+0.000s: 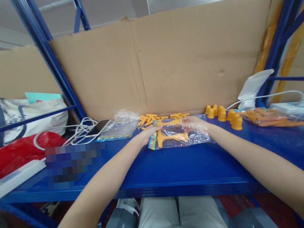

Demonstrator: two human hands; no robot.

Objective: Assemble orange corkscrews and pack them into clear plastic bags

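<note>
Plastic bag (196,138) (clear) in both hands (148,134) (194,123)

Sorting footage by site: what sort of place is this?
Probably a workstation in a workshop or warehouse: a blue metal table between blue metal posts, a cardboard sheet as its back wall, and orange cup-shaped pieces grouped near a clear bag holding orange parts.

The near tabletop (174,168) lies open; cardboard (189,59) blocks behind.
</note>
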